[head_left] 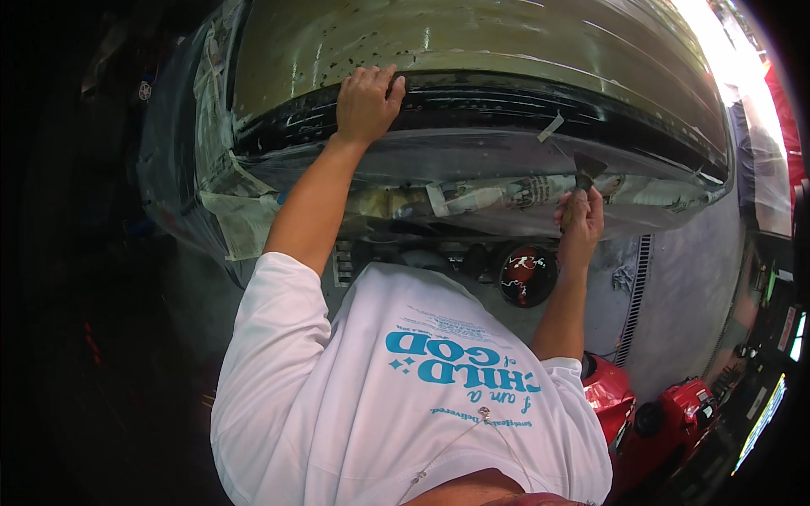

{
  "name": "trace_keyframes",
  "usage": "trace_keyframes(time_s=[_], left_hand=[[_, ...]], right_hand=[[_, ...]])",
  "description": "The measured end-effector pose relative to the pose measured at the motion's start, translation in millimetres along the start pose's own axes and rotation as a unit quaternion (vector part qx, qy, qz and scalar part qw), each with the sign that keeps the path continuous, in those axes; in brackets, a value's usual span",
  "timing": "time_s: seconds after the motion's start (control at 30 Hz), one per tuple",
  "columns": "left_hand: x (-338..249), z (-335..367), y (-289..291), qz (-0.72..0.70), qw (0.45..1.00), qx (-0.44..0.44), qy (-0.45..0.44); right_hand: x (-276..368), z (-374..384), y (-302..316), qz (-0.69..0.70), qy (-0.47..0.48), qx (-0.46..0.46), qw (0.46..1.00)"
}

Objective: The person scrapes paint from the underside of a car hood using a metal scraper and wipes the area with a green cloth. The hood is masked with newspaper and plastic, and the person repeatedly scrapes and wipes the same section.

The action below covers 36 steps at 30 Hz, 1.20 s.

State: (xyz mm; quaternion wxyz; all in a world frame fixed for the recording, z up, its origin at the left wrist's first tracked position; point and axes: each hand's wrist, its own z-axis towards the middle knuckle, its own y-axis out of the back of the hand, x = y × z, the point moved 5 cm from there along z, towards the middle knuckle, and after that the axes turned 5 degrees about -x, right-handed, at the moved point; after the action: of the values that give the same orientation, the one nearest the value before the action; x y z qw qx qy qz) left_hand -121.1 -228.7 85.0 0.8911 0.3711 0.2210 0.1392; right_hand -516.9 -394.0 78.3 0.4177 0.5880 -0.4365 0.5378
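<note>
A vehicle panel with a dull yellow-green surface (472,42) spans the top of the view, edged by a glossy black band (498,99). My left hand (369,103) rests on that band, fingers stretched over its upper edge, holding nothing. My right hand (580,212) grips a putty knife (588,169) by the handle, its broad dark blade pointing away from me. Just beyond the blade, a small pale strip (550,128) sticks up from the lower black edge. Below the band, masking newspaper (506,194) and thin plastic film cover the vehicle's side.
A round black container (527,275) with red reflections stands below the panel. Right of it a floor drain grate (634,295) runs along the grey floor. Red equipment (683,413) sits at the lower right. Paper and plastic masking (232,211) hangs at the left corner.
</note>
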Motion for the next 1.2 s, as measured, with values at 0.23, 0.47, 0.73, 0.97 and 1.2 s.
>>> trace_keyframes(time_s=[0.23,0.47,0.73,0.97,1.2], left_hand=[[1.3,-2.6,-24.9,-0.011,0.976,-0.04,0.214],[1.6,-5.4,-24.6,0.04,0.977,-0.066,0.197],[0.7,-7.9,-21.3,0.058,0.976,-0.096,0.185],[-3.2,-10.4,-22.8,0.056,0.978,-0.1,0.175],[1.5,-6.3,-22.7,0.064,0.977,-0.098,0.179]], right_hand=[[46.9,65.8,-83.3,-0.237,0.203,0.138,0.94],[74.8,127.7,-168.1,-0.404,0.28,0.311,0.814],[78.1,143.4,-199.2,-0.422,0.383,0.397,0.72],[61.9,136.1,-212.4,-0.44,0.362,0.404,0.715],[84.8,150.4,-200.1,-0.446,0.366,0.435,0.692]])
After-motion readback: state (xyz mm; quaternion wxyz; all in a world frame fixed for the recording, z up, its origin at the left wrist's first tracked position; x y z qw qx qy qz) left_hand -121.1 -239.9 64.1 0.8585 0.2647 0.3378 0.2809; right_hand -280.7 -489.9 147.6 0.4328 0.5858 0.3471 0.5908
